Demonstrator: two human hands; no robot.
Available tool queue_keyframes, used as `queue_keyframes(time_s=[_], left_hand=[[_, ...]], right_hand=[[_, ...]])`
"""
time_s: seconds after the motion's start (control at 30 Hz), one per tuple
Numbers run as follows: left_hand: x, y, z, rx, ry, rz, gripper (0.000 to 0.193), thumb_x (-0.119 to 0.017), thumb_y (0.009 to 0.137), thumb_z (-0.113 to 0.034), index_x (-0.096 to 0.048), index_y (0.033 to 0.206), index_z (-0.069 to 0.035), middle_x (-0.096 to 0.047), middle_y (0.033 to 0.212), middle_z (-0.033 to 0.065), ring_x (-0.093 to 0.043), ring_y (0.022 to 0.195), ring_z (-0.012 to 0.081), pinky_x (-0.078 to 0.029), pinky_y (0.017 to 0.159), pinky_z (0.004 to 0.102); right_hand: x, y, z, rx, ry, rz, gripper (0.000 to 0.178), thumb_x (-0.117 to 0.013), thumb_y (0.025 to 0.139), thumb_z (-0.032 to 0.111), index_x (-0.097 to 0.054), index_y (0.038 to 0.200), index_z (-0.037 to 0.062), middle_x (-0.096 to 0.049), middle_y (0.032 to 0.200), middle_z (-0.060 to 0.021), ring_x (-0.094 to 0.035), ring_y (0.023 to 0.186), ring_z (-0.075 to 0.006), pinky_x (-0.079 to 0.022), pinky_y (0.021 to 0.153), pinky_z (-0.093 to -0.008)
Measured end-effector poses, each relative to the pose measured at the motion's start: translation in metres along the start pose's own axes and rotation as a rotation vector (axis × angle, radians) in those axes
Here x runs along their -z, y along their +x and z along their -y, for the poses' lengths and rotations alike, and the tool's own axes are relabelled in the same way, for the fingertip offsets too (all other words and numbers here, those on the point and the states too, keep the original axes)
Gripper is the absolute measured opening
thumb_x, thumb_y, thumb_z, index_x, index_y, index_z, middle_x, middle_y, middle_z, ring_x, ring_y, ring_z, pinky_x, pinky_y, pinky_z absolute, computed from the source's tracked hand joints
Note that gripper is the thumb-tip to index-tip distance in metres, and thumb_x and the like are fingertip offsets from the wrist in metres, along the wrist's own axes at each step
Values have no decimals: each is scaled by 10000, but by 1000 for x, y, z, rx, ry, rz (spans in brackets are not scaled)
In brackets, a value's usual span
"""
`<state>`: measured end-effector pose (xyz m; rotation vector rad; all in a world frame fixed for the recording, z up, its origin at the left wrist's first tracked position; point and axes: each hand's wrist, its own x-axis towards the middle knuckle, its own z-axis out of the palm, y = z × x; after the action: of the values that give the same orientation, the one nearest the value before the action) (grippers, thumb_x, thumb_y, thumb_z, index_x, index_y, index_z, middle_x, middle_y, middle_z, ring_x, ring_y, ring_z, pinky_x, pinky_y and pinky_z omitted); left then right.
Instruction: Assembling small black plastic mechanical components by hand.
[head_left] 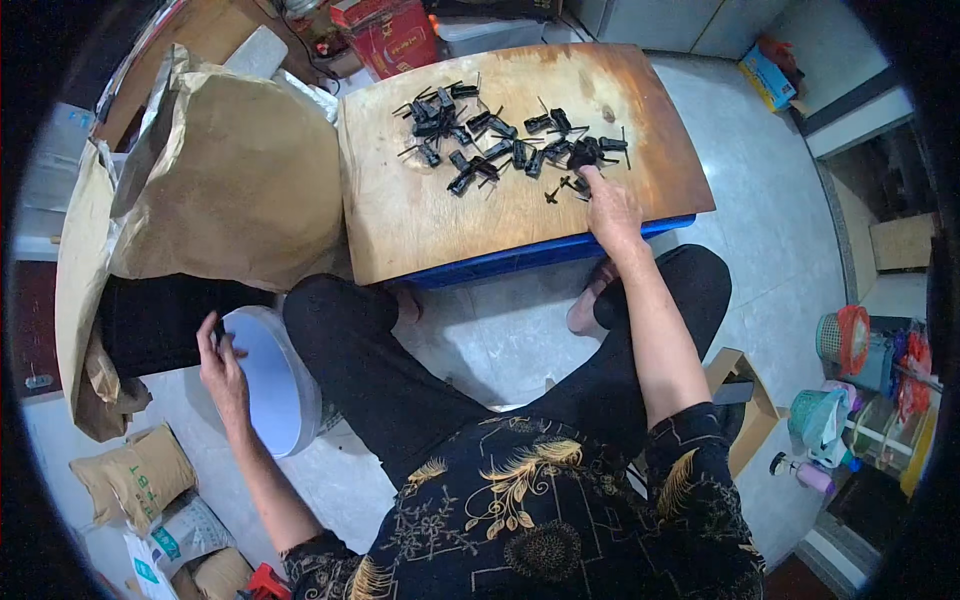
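Observation:
Several small black plastic parts (460, 182) with thin rod-like arms lie scattered over a worn wooden board (400, 230). My right hand (612, 212) reaches to the board's right half. Its fingers are closed at a black plastic part (582, 153) in the cluster there; the fingertips are partly hidden. Tiny black cross-shaped bits (551, 197) lie just left of it. My left hand (226, 368) hangs over the rim of a round white bucket (285, 410) by my left knee. Its fingers are bent together around a small dark spot that I cannot make out.
A blue crate (480, 265) supports the board. Left of it stands a large open brown paper sack (225, 180). A red box (395, 40) is behind the board. Baskets (828, 338) and bottles fill the right side; smaller packages (140, 475) lie at lower left.

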<state>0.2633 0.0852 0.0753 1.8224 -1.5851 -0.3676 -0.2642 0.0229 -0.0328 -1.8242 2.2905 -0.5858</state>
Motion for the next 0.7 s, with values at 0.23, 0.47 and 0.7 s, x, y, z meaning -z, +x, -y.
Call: queue_keyframes(time_s=[0.23, 0.47, 0.7], left_hand=[[28, -38, 66, -154, 710, -86, 319, -505, 827, -19, -501, 1146, -13, -552, 1083, 176, -542, 983, 332, -438, 834, 387], [-73, 6, -92, -451, 103, -47, 328, -524, 776, 48, -539, 1099, -9, -558, 1086, 155, -562, 966, 265, -447, 818, 323], [-192, 17, -176, -283, -488, 600, 579, -598, 768, -46, -351, 1291, -32, -513, 1126, 167, -596, 800, 180, -491, 687, 288]], right_hand=[[-5, 16, 4, 103, -155, 106, 127, -406, 849, 76, -505, 924, 99, -592, 901, -140, -577, 895, -356, -465, 712, -472], [2, 41, 14, 115, -88, 143, 159, -516, 820, 161, -539, 957, 83, -608, 884, -172, -582, 880, -361, -467, 713, -462], [3, 67, 56, -283, 973, 410, 122, -547, 870, 181, -499, 785, 108, -401, 578, 54, -324, 403, -27, -234, 346, -193]])
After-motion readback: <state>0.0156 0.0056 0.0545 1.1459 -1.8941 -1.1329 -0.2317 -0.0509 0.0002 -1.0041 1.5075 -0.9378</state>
